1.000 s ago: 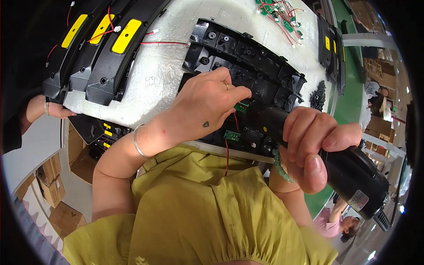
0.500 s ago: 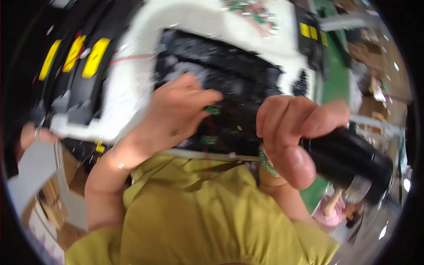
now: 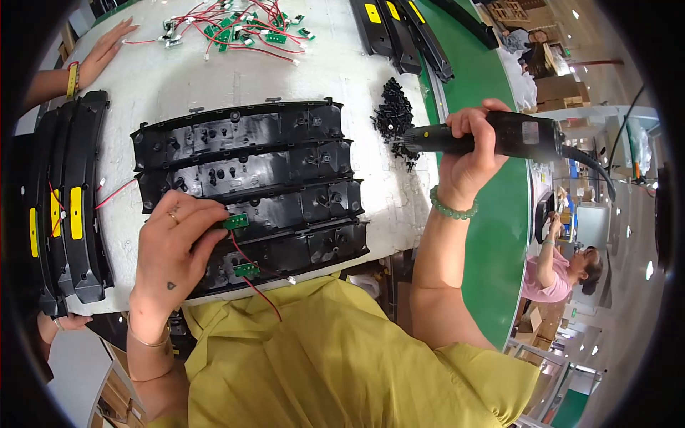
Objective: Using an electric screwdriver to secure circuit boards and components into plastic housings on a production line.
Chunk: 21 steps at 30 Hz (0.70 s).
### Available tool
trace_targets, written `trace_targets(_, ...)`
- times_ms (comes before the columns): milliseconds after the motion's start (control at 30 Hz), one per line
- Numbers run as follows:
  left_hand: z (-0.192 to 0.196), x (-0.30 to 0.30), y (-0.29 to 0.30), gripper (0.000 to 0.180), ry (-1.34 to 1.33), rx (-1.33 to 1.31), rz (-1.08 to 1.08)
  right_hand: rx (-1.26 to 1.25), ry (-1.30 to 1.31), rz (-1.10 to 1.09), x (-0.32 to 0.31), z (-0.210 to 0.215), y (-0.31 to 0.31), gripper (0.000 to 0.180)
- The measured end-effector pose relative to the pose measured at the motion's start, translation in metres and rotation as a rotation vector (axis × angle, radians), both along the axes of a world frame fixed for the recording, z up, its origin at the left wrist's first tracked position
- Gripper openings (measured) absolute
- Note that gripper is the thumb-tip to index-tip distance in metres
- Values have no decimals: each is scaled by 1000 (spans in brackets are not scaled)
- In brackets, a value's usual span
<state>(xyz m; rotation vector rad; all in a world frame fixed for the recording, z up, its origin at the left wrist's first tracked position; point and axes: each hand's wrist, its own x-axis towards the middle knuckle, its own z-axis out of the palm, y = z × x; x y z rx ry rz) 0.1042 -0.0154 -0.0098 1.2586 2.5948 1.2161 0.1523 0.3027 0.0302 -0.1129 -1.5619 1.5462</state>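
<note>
My left hand (image 3: pixel 171 246) pinches the edge of a small green circuit board (image 3: pixel 237 222), holding it over the third of several black plastic housings (image 3: pixel 296 208) lying in a row. A red wire trails from that board toward the nearest housing. Another green circuit board (image 3: pixel 247 270) rests on the nearest housing, its wire hanging over the table edge. My right hand (image 3: pixel 471 153) is wrapped round a black electric screwdriver (image 3: pixel 524 135) with a cable at its rear. The screwdriver points left, its tip over the lower part of a pile of black screws (image 3: pixel 393 107).
At the far side lies a heap of green boards with red wires (image 3: pixel 239 30). Black housings with yellow labels stand at left (image 3: pixel 84 207) and far right (image 3: pixel 392 32). Another person's hand (image 3: pixel 100 57) lies on the white tabletop (image 3: pixel 342 78). A person in pink (image 3: pixel 560 274) sits right.
My right hand has moved away from my body with the screwdriver, over to the screws. My left hand has shifted left and nearer, still at the green board. The view has swung and sharpened.
</note>
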Motion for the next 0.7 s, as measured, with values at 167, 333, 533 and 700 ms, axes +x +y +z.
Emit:
trace_targets(167, 9, -4, 8, 22, 21, -7, -9, -44, 27, -15, 2, -5, 6, 22)
trace_targets(333, 27, -13, 38, 21, 38, 36, -102, -34, 43, 48, 12, 2, 5, 21)
trace_targets(533, 25, -42, 112, 23, 91, 72, -344, -37, 194, 165, 26, 21, -5, 27)
trace_targets(700, -13, -49, 189, 24, 25, 164, -426, 5, 269, 237, 39, 30, -6, 31)
